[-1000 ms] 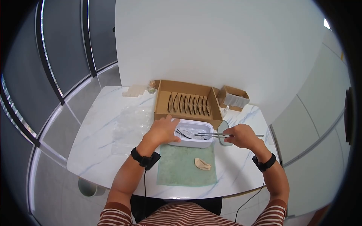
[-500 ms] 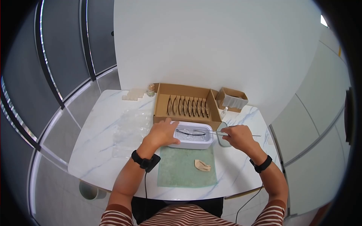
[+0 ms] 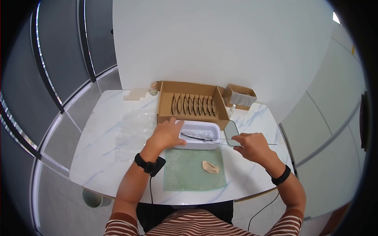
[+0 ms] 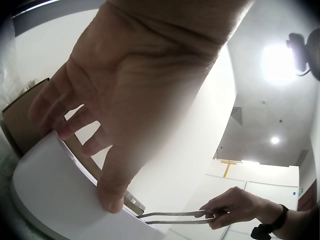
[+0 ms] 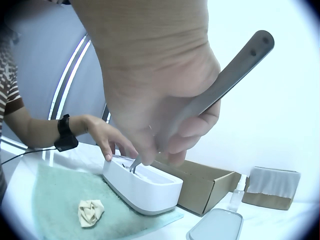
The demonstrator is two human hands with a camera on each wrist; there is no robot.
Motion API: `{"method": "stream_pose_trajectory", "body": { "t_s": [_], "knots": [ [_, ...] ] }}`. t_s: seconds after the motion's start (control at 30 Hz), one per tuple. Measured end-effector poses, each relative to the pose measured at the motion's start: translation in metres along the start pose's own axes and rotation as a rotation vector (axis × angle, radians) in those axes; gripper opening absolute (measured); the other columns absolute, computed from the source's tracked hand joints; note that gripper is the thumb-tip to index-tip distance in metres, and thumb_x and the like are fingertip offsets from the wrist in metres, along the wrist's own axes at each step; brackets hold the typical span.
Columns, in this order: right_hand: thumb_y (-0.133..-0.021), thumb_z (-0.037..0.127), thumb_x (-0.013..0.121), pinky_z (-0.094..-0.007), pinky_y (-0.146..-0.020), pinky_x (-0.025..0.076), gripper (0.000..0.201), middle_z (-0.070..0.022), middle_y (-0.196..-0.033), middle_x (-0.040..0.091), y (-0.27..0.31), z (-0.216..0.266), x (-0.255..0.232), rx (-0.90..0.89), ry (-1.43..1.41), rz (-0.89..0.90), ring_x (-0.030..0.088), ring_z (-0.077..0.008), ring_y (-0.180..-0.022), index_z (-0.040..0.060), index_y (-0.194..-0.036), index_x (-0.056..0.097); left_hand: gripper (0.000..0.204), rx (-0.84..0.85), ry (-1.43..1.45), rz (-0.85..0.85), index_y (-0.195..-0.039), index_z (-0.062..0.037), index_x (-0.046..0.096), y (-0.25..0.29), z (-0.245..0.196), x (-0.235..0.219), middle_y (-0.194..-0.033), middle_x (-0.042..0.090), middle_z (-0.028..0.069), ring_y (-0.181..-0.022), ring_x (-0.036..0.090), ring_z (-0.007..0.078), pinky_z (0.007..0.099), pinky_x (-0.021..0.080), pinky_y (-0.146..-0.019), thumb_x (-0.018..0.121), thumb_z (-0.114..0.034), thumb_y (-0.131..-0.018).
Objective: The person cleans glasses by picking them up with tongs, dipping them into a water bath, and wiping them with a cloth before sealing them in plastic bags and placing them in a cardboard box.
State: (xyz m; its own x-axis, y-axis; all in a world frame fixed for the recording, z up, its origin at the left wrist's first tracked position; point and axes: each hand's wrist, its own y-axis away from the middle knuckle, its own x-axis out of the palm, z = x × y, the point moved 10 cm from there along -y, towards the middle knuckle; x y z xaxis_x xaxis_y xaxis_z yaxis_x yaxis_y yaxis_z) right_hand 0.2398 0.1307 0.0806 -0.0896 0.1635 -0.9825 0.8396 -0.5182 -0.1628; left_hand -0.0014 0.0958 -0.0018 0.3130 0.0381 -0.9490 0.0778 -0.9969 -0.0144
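Observation:
At the left end of a white oblong tub (image 3: 197, 146), my left hand (image 3: 166, 133) holds on, with its thumb at the near wall and its fingers over the far rim. My right hand (image 3: 252, 146) grips long metal tweezers (image 5: 227, 75). Their tips reach into the tub from the right and meet a slim dark curved piece (image 3: 193, 137), like part of an eyeglass frame. Clear, glossy material shows around this piece. In the right wrist view the tub's wall hides most of what lies inside.
Behind the tub, a cardboard box (image 3: 163, 87) holds a row of several curved brown pieces. A crumpled beige cloth (image 3: 210, 167) lies on a green mat (image 3: 185, 177). A grey lid (image 5: 215, 227), a spray bottle (image 5: 237, 194) and a smaller carton (image 3: 240, 98) are right; clear plastic (image 3: 134, 129) lies left.
The tweezers have been worked about inside the tub, and the dark piece has shifted and turned, now slanting down to the right. My left hand has kept its place on the tub.

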Motion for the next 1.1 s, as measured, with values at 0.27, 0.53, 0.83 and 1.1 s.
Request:
{"method": "stream_pose_trajectory", "body": {
  "t_s": [0.27, 0.53, 0.83, 1.1],
  "knots": [
    [-0.081, 0.026, 0.08, -0.041, -0.071, 0.054, 0.035, -0.0127, -0.082, 0.073, -0.031, -0.049, 0.011, 0.148, -0.22, 0.174, 0.069, -0.0308, -0.076, 0.0074, -0.11, 0.077, 0.083, 0.006, -0.011, -0.003, -0.145, -0.0079, 0.052, -0.002, 0.002, 0.0, -0.139, 0.054, 0.0186, -0.126, 0.056, 0.036, 0.0445, 0.049, -0.102, 0.084, -0.041, -0.076],
    [-0.082, 0.034, 0.079, -0.0414, -0.078, 0.054, 0.04, -0.0176, -0.089, 0.074, -0.075, -0.059, 0.038, 0.085, -0.26, 0.373, 0.07, -0.0335, -0.083, 0.0066, -0.111, 0.077, 0.083, 0.014, 0.006, -0.014, -0.144, -0.0084, 0.052, -0.002, 0.003, 0.002, -0.137, 0.054, 0.0187, -0.125, 0.056, 0.0364, 0.0456, 0.049, -0.101, 0.085, -0.04, -0.076],
    [-0.082, 0.036, 0.077, -0.0413, -0.079, 0.055, 0.039, -0.0139, -0.087, 0.075, -0.087, -0.051, 0.053, 0.116, -0.165, 0.549, 0.071, -0.0316, -0.087, 0.0093, -0.111, 0.077, 0.084, 0.022, 0.009, -0.011, -0.145, -0.0076, 0.052, -0.001, 0.001, 0.0, -0.135, 0.054, 0.0189, -0.121, 0.058, 0.038, 0.0463, 0.049, -0.1, 0.085, -0.04, -0.075],
    [-0.083, 0.028, 0.078, -0.0434, -0.073, 0.055, 0.028, -0.0124, -0.083, 0.073, -0.063, -0.024, 0.029, 0.021, 0.034, 0.227, 0.07, -0.033, -0.082, 0.0179, -0.109, 0.078, 0.085, 0.028, -0.023, -0.013, -0.145, -0.0073, 0.051, -0.002, 0.001, 0.002, -0.132, 0.055, 0.0191, -0.119, 0.058, 0.0376, 0.046, 0.049, -0.099, 0.084, -0.043, -0.076]
  ]
}}
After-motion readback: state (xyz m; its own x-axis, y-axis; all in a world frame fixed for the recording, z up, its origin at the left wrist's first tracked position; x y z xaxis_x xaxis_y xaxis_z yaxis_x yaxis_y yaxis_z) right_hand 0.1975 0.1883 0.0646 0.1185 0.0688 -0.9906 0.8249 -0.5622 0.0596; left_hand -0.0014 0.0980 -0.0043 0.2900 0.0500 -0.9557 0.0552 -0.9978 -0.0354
